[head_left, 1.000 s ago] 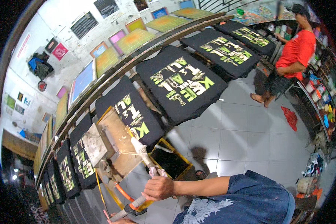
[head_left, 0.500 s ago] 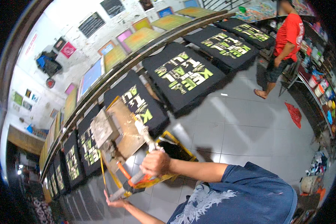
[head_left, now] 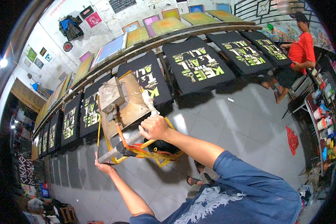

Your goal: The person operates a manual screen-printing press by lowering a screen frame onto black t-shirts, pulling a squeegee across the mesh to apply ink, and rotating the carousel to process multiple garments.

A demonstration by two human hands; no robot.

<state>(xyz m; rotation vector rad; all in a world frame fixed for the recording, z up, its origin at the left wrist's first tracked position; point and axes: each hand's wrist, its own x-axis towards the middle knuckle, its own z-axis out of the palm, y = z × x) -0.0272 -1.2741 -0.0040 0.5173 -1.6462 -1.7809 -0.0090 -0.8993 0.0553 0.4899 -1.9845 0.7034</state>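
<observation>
In front of me is a yellow-framed rig point(head_left: 162, 156) with a flat, stained metal plate point(head_left: 132, 112) on top. A grey metal box point(head_left: 112, 92) sits on the plate, and an orange hose point(head_left: 121, 136) runs down from it. My right hand point(head_left: 156, 127) is closed round the upper end of the rig's grey handle bar point(head_left: 112, 154), by a white-wrapped pipe point(head_left: 148, 101). Against the bar's lower end lies my left hand point(head_left: 103, 165), one finger stretched up beside it; its other fingers are partly hidden. The plate overhangs a printed black T-shirt point(head_left: 147, 76).
More printed black T-shirts point(head_left: 198, 69) lie in a long row of boards, backed by a rail point(head_left: 138, 50) and leaning screen frames point(head_left: 170, 27). A person in red point(head_left: 303, 52) is at the far right, near a shelf of tubs point(head_left: 320, 112). A red rag point(head_left: 292, 140) lies on the tiled floor.
The rig has shifted left, and more of the shirt's print beside the plate shows. My view has swung left. The person in red has turned toward the far shirts.
</observation>
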